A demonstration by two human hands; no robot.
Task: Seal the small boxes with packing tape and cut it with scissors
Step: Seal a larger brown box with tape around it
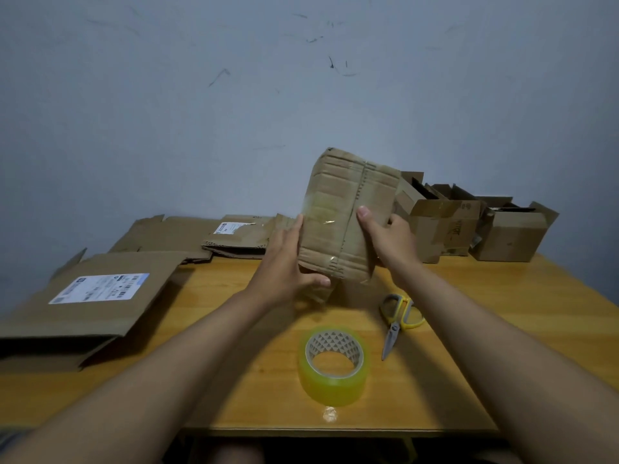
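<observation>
Cardboard box tilted above the surface: my right grip clasps its edge, my left grip lies flat against it.

Two bare forearms, hands ungloved, no sleeves visible

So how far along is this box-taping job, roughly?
Partly done, it seems. The small box held up by both hands already shows shiny tape strips on its seams. The left hand supports it with straight fingers; the right hand has a grip on its side. The tape roll and scissors lie untouched on the table. Open boxes at the back right still look unsealed.
</observation>
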